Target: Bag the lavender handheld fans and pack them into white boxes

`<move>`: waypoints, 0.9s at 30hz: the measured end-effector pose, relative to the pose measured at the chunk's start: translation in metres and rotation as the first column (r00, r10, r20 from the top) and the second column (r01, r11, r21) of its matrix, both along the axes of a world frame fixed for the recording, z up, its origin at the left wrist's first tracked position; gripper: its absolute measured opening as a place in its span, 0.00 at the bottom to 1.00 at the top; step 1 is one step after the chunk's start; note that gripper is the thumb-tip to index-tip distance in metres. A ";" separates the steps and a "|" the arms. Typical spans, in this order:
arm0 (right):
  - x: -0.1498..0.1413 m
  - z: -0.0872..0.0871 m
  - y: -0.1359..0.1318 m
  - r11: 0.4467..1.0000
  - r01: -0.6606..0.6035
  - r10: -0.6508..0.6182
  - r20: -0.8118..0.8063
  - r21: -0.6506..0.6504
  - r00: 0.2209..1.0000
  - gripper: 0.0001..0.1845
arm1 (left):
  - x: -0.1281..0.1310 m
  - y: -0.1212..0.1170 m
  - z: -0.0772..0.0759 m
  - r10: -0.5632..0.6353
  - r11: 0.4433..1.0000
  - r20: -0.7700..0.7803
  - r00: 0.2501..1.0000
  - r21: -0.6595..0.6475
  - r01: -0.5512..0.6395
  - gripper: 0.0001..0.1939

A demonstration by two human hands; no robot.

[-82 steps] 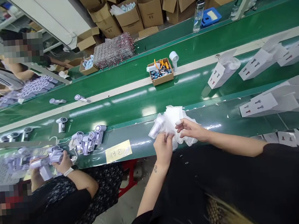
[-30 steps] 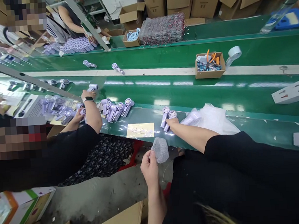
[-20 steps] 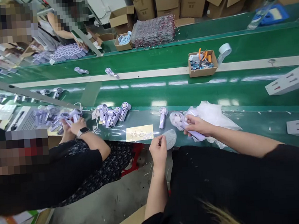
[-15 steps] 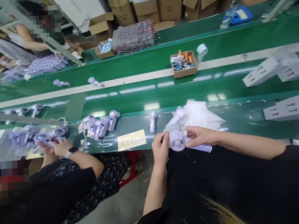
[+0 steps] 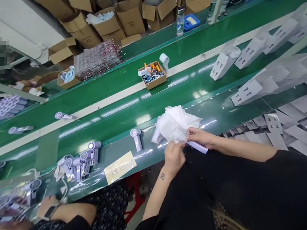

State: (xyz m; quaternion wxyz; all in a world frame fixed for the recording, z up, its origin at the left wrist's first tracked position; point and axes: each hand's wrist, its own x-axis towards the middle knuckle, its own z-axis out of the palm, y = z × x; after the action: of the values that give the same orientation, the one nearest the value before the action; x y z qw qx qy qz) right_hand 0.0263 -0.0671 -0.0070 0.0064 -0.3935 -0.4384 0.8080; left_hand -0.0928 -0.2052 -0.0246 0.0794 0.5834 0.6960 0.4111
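My right hand [image 5: 201, 138] is closed on a lilac handheld fan [image 5: 198, 147], whose handle points to the right near the bench's front edge. A translucent plastic bag [image 5: 180, 134] covers the fan's head, so the head is hidden. The bag's lower edge is pinched in the fingers of my left hand [image 5: 174, 158]. Right behind lies a pile of thin white bags [image 5: 178, 115], with a bagged lilac item [image 5: 158, 133] at its left side. One more lilac fan [image 5: 136, 139] lies on the bench left of my hands.
Several lilac fans [image 5: 79, 164] lie in a cluster beyond a yellow handwritten paper [image 5: 120, 167]. A co-worker's arm [image 5: 71, 212] is at lower left. A small tool box [image 5: 154, 78] stands beyond the green belt. White cartons [image 5: 246, 91] stand at right, with flat sheets [image 5: 275, 131] below.
My left hand let the bag hang while my right hand took a fan from the bench. The fan's head has since gone into the bag. The view has swung right.
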 end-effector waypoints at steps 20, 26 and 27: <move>0.177 0.037 0.079 0.977 0.109 -0.154 0.252 0.186 0.955 0.12 | 0.095 0.172 0.015 -0.124 0.693 0.783 0.609 -0.371 0.618 0.12; 0.203 0.007 0.042 0.976 0.132 -0.183 0.328 0.171 0.927 0.14 | 0.110 0.167 -0.011 -0.256 0.485 0.761 0.597 -0.433 0.760 0.13; 0.206 0.010 0.043 0.970 0.164 -0.214 0.300 0.181 0.930 0.13 | 0.112 0.169 -0.009 -0.313 0.534 0.740 0.595 -0.381 0.755 0.12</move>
State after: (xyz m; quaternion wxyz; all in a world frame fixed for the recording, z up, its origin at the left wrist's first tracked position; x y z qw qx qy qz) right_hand 0.2326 -0.0244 0.0033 0.0438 -0.5572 -0.4544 0.6936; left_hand 0.0196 -0.0359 -0.0331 0.6227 0.5487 0.5017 0.2439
